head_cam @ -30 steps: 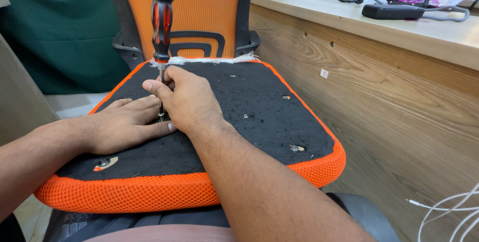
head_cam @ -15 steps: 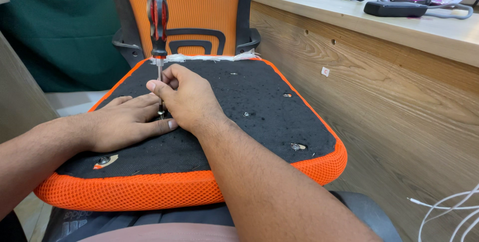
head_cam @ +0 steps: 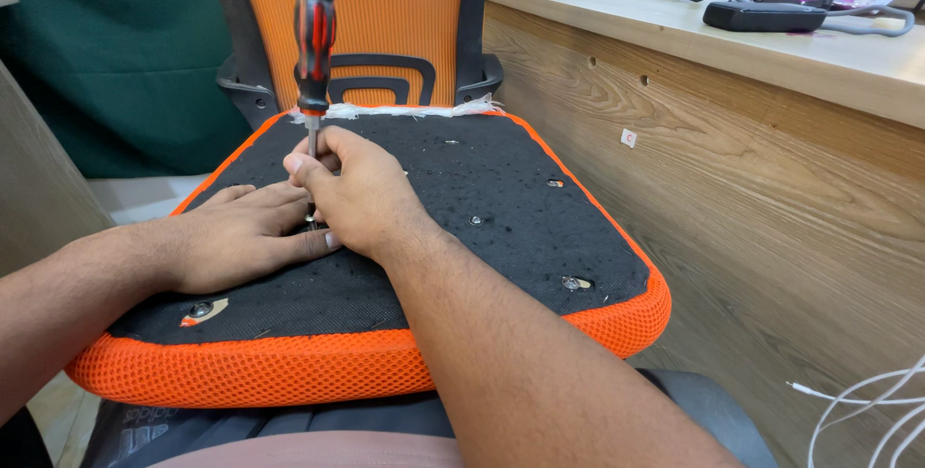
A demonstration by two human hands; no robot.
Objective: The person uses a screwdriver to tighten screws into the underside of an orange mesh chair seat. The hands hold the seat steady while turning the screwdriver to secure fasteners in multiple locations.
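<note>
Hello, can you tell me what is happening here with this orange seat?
A person's right hand pinches the metal shaft of a red and black screwdriver, standing upright on the black underside of an orange seat cushion. The left hand lies flat beside it, pressing on the cushion. A wooden counter stands to the right.

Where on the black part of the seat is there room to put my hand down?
The black seat underside is bare on its right half, between the right hand and the orange mesh edge, apart from small screws. The left is crowded: left hand and screwdriver.
</note>
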